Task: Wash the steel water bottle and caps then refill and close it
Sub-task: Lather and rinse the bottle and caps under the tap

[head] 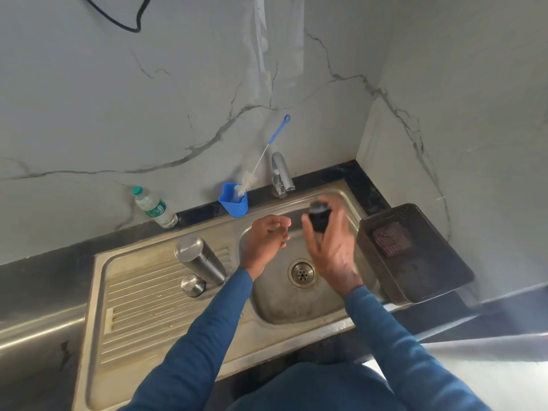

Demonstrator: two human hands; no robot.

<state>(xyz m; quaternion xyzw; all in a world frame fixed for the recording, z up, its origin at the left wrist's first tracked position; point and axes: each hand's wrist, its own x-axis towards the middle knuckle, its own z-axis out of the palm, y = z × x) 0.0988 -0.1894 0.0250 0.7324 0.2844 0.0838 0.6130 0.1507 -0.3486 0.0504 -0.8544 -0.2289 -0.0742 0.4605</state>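
- Where the counter meets the marble wall, a steel sink is set, with a ribbed drainboard on the left and a basin with a drain on the right.
- A dark basket is placed at the basin's right edge; a brown scrub pad lies inside it.
- A steel bottle is stood upside down on the drainboard, just left of the basin.
- A plastic bottle with a green cap is stood on the counter by the wall, well left of the tap.
- A blue cup holding a brush is placed beside the tap.
- A right hand is held over the basin, its fingers curled round a black cap below the tap.
- A left hand is held over the basin's left side, fingers relaxed and slightly apart, holding nothing.
- A steel cap is rested on the drainboard, just beside the steel bottle.
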